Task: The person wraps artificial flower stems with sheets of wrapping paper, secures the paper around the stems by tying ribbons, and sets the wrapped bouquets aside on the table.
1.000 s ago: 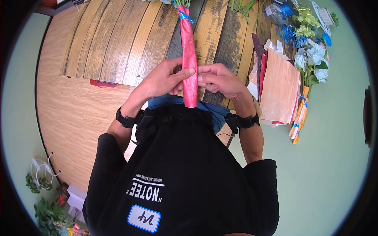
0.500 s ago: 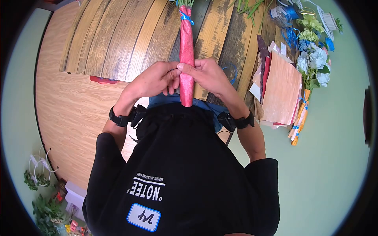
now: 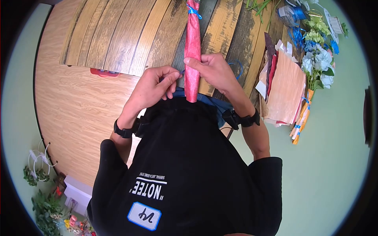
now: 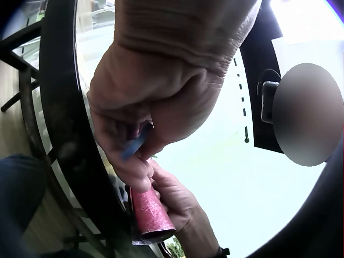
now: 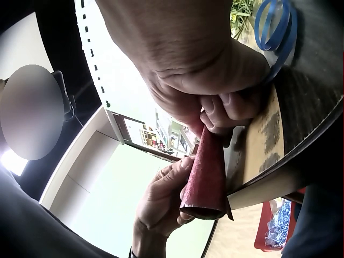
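Note:
A pink-red paper wrap [image 3: 192,45] runs as a narrow tube around flower stems, its lower end jutting past the table's front edge. Higher up, a blue ribbon bow [image 3: 193,12] is tied around it. My right hand [image 3: 217,71] grips the tube, with the thumb across its front and the fingers behind. Just left of the wrap, my left hand [image 3: 155,85] pinches a strip of blue ribbon [image 4: 137,141] between thumb and fingers. More ribbon [image 5: 277,69] curls out beside my right hand in the right wrist view.
Sheets of wrapping paper [image 3: 286,88] are stacked at the table's right side. Beyond them lie pale blue flowers [image 3: 323,59] and a bundle in orange paper [image 3: 302,118]. A blue ribbon spool [image 3: 300,13] stands at the back right, near cut green stems [image 3: 258,7]. A red basket [image 5: 262,236] sits below the table.
My left hand has come off the wrap and moved left, drawing ribbon with it. The right thumb has moved from the wrap's side to across its front.

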Tool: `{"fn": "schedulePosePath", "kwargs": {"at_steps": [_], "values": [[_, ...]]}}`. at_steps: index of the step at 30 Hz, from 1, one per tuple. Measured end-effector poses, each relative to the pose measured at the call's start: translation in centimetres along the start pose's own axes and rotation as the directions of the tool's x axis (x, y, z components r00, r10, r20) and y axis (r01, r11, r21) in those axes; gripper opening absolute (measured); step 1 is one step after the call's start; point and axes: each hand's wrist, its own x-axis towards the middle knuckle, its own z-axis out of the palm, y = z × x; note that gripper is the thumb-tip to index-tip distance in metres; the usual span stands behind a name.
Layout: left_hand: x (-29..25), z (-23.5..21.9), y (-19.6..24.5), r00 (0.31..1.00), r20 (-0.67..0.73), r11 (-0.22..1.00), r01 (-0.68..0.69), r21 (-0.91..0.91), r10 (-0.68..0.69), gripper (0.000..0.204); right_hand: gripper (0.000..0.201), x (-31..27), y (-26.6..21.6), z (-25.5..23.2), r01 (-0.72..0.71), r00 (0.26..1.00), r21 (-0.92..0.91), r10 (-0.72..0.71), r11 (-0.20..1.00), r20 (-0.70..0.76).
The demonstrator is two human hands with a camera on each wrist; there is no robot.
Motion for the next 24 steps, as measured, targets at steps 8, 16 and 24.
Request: {"fn": "schedulePosePath", "kwargs": {"at_steps": [8,16,24], "values": [[-0.2,-0.6,-0.5,0.992,0.015,0.989,-0.127,-0.076,0.129,0.025,0.036,-1.2,0.5,0.4,0.080,0.993,0.135,-0.090,0.988,0.072],[-2.5,0.0,-1.0,0.984,0.087,0.985,-0.163,0.053,0.158,0.022,0.034,-0.1,1.4,1.7,0.051,0.995,0.159,-0.064,0.986,0.078],[-1.9,-0.8,-1.7,0.921,-0.014,0.910,-0.386,-0.150,0.388,0.028,0.030,0.2,1.8,2.1,0.051,0.996,0.097,-0.057,0.994,0.067]]}}
